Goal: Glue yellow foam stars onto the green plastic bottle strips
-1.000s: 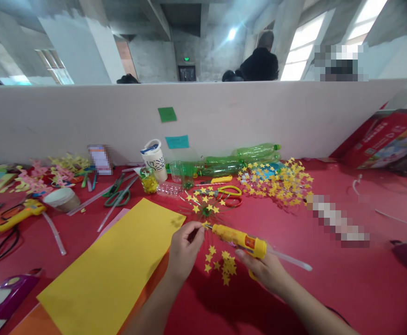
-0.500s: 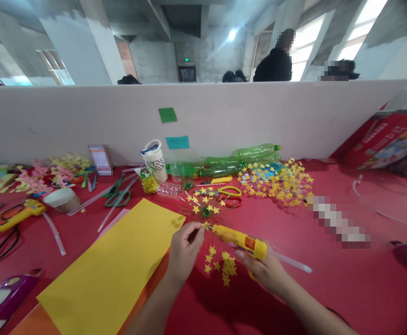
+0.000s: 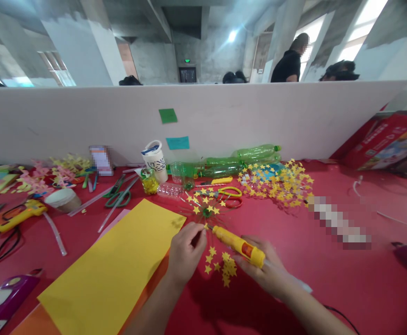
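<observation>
My left hand (image 3: 188,249) pinches a small yellow paper star (image 3: 206,226) between thumb and fingertips. My right hand (image 3: 264,267) is wrapped round a yellow hot glue gun (image 3: 236,243), whose nozzle points left at the star, very close to it; whether they touch I cannot tell. A clear glue stick (image 3: 303,284) pokes out of the gun's back end. Just beyond my fingers stands a green spray of plastic strips (image 3: 207,212) tipped with yellow stars. Loose yellow stars (image 3: 228,267) lie on the red table below the gun.
Yellow paper sheets (image 3: 119,260) lie to the left. Farther back are green-handled scissors (image 3: 118,197), a white cup (image 3: 155,163), green plastic bottles (image 3: 224,166) and a larger star cluster (image 3: 280,184). A purple tool (image 3: 8,298) and another glue gun (image 3: 18,218) sit at far left.
My right hand has turned the glue gun, its rear end dropping lower and nearer me. My left hand still holds the star in nearly the same spot. A person behind the partition has moved right.
</observation>
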`<state>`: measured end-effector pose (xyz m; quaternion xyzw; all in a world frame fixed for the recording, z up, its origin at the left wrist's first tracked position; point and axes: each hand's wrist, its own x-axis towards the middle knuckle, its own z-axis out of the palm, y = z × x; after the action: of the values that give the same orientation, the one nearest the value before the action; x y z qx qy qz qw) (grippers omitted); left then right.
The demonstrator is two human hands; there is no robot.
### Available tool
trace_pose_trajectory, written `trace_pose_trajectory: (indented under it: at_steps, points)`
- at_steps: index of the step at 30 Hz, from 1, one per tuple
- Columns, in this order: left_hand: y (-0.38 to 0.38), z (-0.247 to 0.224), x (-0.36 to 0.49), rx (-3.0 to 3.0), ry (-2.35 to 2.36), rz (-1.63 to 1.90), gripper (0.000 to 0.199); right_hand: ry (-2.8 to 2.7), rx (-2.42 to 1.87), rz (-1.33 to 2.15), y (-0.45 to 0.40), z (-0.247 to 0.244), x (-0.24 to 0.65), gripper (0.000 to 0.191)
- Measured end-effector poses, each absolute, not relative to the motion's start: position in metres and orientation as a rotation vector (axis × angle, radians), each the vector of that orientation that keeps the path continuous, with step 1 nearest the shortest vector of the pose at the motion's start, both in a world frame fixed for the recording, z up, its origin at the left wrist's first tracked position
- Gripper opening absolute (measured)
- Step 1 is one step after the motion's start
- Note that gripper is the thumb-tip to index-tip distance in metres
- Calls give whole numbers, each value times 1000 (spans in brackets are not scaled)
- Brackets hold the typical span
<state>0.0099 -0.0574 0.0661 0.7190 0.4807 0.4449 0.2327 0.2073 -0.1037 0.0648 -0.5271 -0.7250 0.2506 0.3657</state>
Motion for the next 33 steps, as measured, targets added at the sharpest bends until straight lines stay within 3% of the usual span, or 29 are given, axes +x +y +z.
trace_pose_trajectory:
  at_steps: [6,11,15,18,21,26,33]
  points:
    - [-58,68,9,1803,1320,1204,14,-1888,-1377,241,-89,73,232,7]
    - [-57,70,9,1504,1195,1151,18,-1919,-1795,236,-72,57,263,16]
    - [-55,72,10,1347,1124,1063,19,-2098,-1914,401,-67,41,275,24]
    - [-54,71,10,1217,1049,1026,19,-2164,-1939,293,-70,46,273,29]
    - [-55,68,10,1074,953,1012,18,-2160,-1785,116,-77,68,257,29]
    - [-57,66,11,896,827,903,14,-2106,-1296,403,-83,103,208,12]
    - [-60,69,12,854,773,879,16,-2223,-1076,171,-76,95,180,11]
